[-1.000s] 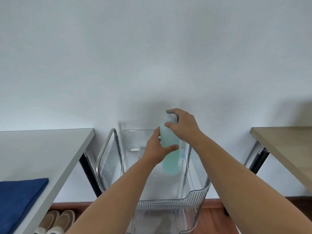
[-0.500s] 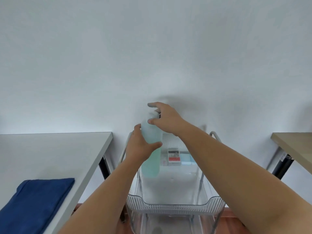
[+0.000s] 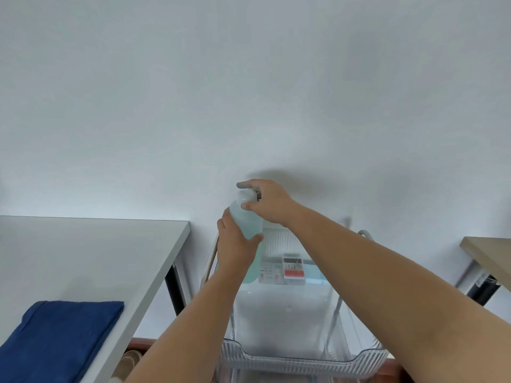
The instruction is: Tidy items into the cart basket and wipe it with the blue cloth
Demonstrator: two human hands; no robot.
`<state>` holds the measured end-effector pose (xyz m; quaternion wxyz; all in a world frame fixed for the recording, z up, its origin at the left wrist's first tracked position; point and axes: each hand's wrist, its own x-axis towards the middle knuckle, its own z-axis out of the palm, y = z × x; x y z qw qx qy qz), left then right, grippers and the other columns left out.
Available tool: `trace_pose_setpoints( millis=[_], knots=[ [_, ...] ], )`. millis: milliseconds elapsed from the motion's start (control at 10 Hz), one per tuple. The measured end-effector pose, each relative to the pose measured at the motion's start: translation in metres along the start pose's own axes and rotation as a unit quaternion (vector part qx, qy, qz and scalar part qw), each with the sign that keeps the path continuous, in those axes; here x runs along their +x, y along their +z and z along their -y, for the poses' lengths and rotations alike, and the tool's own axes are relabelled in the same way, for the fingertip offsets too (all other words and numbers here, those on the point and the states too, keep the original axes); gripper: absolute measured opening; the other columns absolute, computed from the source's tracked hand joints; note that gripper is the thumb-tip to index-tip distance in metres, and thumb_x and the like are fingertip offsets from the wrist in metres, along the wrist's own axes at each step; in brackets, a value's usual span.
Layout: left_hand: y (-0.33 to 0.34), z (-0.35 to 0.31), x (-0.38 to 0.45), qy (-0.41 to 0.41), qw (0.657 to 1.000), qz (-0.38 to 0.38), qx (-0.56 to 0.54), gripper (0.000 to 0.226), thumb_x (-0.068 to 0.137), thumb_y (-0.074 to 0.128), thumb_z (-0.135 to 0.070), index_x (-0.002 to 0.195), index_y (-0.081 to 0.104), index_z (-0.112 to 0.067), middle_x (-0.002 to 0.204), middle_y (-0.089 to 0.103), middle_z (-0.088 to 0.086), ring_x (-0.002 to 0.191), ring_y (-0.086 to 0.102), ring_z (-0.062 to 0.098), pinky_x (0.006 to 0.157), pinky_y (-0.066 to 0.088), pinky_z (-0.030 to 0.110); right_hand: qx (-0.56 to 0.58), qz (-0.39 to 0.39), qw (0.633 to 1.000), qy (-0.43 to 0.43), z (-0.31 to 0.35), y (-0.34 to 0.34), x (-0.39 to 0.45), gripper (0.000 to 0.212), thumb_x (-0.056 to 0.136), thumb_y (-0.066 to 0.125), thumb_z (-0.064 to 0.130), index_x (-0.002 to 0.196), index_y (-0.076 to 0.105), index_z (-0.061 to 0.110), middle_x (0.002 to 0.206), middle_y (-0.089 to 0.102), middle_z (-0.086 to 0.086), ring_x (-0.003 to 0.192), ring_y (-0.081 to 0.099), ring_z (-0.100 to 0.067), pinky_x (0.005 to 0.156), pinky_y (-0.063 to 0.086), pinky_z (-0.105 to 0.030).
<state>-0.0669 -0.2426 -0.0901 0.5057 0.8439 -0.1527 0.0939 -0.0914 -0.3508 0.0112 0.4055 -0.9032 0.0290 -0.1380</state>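
Two hands on one item: left hand wrapped around the body of a pale blue bottle, right hand closed over its cap end, fingers pinching the top. Bottle upright, held above the far left part of the clear cart basket, roughly 12 o'clock from the viewer; its base looks clear of the basket floor, though that is hard to confirm through the plastic.

Progress, as a judgement: tidying partly done. Small flat boxes, one with a red label, already lie at the far end of the basket, at about 1 o'clock. Bottle not yet set down. Wiping not started: blue cloth sits folded and untouched on the grey desk at 8 o'clock, well apart from the cart.

Left to do: lower bottle into basket, release, fetch cloth, wipe.

Around: second desk, wood-toned, at 3 o'clock, only its edge showing. Shoes on the floor under the grey desk at 7 o'clock. Plain white wall behind.

In the way: boxes sit just beside the likely drop spot, so the bottle could knock them. Near half of the basket floor is bare. Contents will crowd the wipe later.
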Motion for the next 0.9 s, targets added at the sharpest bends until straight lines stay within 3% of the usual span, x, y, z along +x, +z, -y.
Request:
trace_pose_setpoints(
  millis=[200, 400, 700, 800, 900],
  knots=[
    [0.01, 0.011, 0.002, 0.0, 1.0, 0.002, 0.002, 0.093, 0.072, 0.083, -0.028, 0.144, 0.025, -0.022, 0.133, 0.04, 0.001, 0.103, 0.05, 0.017, 0.075, 0.039, 0.029, 0.003, -0.004, 1.0, -0.01, -0.019, 0.008, 0.008, 0.047, 0.081, 0.071, 0.021, 0.125, 0.061, 0.032, 0.131, 0.058, 0.009, 0.115, 0.056, -0.012, 0.103, 0.045, -0.034],
    [0.015, 0.016, 0.006, -0.013, 1.0, -0.002, -0.013, 0.094, 0.074, 0.081, -0.03, 0.146, 0.022, -0.023, 0.135, 0.038, 0.0, 0.101, 0.042, 0.011, 0.081, 0.039, 0.03, -0.006, -0.004, 1.0, -0.013, -0.024, 0.011, 0.02, 0.043, 0.081, 0.072, 0.023, 0.122, 0.063, 0.03, 0.127, 0.058, 0.007, 0.108, 0.056, -0.014, 0.099, 0.045, -0.032],
    [0.007, 0.009, -0.001, -0.035, 0.999, 0.002, 0.0, 0.092, 0.08, 0.075, -0.03, 0.15, 0.017, -0.02, 0.142, 0.036, 0.002, 0.115, 0.051, 0.023, 0.076, 0.04, 0.031, 0.0, -0.002, 1.0, -0.023, -0.022, 0.019, 0.012, 0.039, 0.084, 0.068, 0.024, 0.122, 0.063, 0.034, 0.109, 0.057, 0.015, 0.101, 0.06, -0.018, 0.092, 0.05, -0.028],
    [-0.005, 0.001, -0.003, -0.043, 0.998, 0.048, -0.001, 0.088, 0.081, 0.073, -0.03, 0.15, 0.021, -0.015, 0.144, 0.035, 0.005, 0.114, 0.05, 0.023, 0.084, 0.04, 0.03, -0.025, 0.009, 0.999, -0.025, -0.019, 0.018, 0.004, 0.048, 0.087, 0.064, 0.027, 0.132, 0.054, 0.038, 0.123, 0.055, 0.012, 0.112, 0.054, -0.017, 0.102, 0.043, -0.028],
    [-0.028, -0.004, -0.008, -0.03, 0.992, 0.118, -0.035, 0.069, 0.08, 0.072, -0.034, 0.14, 0.041, -0.022, 0.138, 0.046, 0.0, 0.115, 0.053, 0.02, 0.096, 0.047, 0.04, -0.01, -0.029, 0.999, -0.032, -0.015, 0.01, -0.009, 0.058, 0.089, 0.062, 0.032, 0.141, 0.04, 0.044, 0.145, 0.044, 0.007, 0.132, 0.041, -0.016, 0.108, 0.032, -0.029]
  ],
)
